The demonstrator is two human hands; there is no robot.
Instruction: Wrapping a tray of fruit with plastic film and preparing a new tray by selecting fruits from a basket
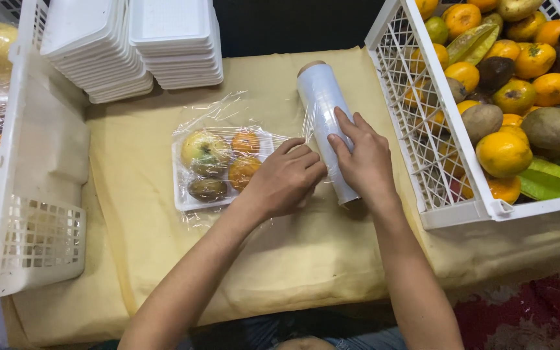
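Nearly wrapped: film already covers the white tray of fruit (218, 170) on the yellow cloth (144, 214). Left hand (284, 178), fingers curled, pins the film's edge; right hand (361, 159) clasps the cling-film roll (325, 123), the sheet not yet cut.

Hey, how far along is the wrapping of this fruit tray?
Done: the white tray is filled with fruit and clear film lies over it. In hand: the right hand rests on the film roll, while the left hand presses the film at the tray's edge. Left: the film is uncut from the roll, stacked empty trays wait behind, and the crate holds much loose fruit.
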